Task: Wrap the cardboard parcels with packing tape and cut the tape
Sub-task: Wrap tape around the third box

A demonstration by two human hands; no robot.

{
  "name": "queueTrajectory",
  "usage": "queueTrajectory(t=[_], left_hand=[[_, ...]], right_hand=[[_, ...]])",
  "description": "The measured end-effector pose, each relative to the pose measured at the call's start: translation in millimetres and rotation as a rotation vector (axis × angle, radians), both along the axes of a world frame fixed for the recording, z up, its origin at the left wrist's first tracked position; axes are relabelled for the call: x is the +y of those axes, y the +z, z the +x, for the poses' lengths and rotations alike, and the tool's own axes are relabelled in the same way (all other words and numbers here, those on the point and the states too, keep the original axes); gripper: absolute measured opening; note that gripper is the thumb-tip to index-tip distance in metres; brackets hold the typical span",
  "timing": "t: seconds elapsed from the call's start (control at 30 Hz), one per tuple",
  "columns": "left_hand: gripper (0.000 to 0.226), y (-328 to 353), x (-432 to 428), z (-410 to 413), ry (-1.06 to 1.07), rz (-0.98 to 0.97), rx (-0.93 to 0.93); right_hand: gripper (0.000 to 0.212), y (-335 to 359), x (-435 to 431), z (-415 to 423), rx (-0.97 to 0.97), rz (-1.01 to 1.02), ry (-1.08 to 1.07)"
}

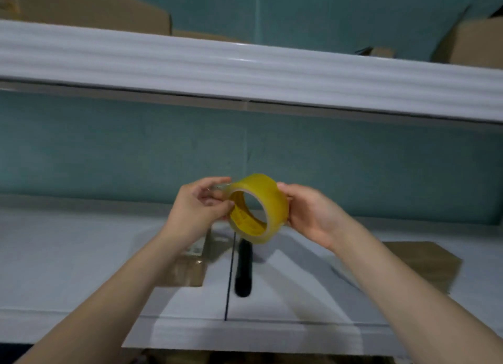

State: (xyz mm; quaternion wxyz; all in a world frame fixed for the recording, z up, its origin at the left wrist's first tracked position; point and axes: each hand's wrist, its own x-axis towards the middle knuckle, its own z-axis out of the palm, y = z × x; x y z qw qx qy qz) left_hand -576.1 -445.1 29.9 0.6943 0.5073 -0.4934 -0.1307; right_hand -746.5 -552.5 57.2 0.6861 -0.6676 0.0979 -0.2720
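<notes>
Your right hand [307, 214] cups the yellow tape roll [260, 208] above the white table [54, 254], your left hand [200, 208] pinches its loose end, both forearms raised, cardboard parcel [187, 271] below.

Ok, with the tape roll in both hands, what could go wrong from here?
The left hand pinches only a short tape end; it may slip back onto the tape roll.
The right hand holds the roll in the air, off the parcel, so pulled tape could fold onto itself.
Both hands are busy; reaching the black tool below means letting go.
</notes>
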Motion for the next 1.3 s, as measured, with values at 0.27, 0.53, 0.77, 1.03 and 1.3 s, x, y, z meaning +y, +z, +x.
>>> queueTrajectory(t=[0.27,0.53,0.77,1.03,1.3], left_hand=[[0.054,25,-74,-135,-0.087,0.065,-0.394],[0.028,23,-110,-211,0.263,-0.172,-0.349],[0.043,13,-151,-223,-0.233,0.150,-0.165],[0.019,2,-160,-228,-0.497,0.156,-0.034],[0.014,17,-157,-251,-0.370,0.153,-0.253]], right_hand=[[0.035,1,-66,-133,0.050,-0.012,-0.158],[0.023,8,-88,-174,-0.321,0.268,-0.237],[0.038,4,-98,-182,-0.401,0.246,-0.249],[0.032,-7,-113,-195,-0.132,0.027,-0.355],[0.007,16,-164,-246,-0.210,-0.100,-0.489]])
